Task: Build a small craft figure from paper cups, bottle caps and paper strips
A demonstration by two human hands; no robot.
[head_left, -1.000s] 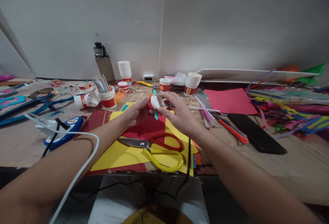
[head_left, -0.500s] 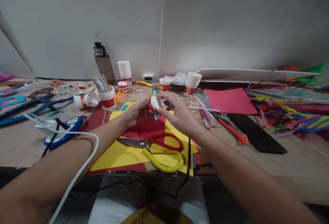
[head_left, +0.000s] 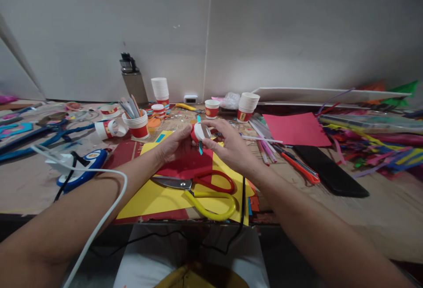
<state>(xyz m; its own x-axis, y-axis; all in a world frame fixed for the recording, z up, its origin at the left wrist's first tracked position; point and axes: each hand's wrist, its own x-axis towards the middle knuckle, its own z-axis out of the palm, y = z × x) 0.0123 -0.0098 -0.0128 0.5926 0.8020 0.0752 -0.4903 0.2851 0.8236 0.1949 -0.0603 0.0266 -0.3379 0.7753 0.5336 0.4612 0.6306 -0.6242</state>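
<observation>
On my head-cam feed, the stack of paper cups (head_left: 247,107) has dark marks on a gold label, and the lone cup (head_left: 212,109) a round gold emblem; both too sm. to read from here. The held cup (head_left: 194,134) (red band, white inside, teal strips (head_left: 200,148) poking out) is up btwn both hands, over the red sheet (head_left: 188,167). L hand (head_left: 175,145) is on its left, thumb + fingers wrapped round the red wall. R hand (head_left: 229,147) is on its right, thumb & forefinger pinching the rim; how firmly, I can't tell. The held cup's tipped on its side: mouth to the R and partly up at me, base twd L palm, so long axis approx. L–R. Teal strips run crosswise, one end away from the body, the other twd it. Nearer the body, scissors (head_left: 189,185) lie w/ blades pointing L, handles R, on yellow paper (head_left: 145,200).
</observation>
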